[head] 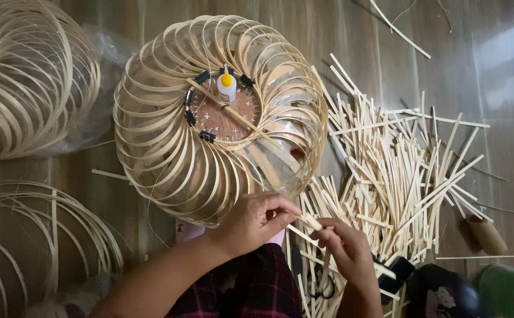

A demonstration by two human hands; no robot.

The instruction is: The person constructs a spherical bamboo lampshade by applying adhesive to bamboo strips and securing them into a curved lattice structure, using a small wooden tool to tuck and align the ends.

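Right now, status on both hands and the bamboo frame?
Left hand and right hand pinch one bamboo strip between them. Round bamboo frame just ahead, glue bottle on its hub. Loose strip pile at right.

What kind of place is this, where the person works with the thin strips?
Probably a home craft workshop for bamboo lampshades, worked on the floor. A half-built ring shade with a glue bottle on it, a heap of cut strips, and more woven frames lie on the wooden floor.
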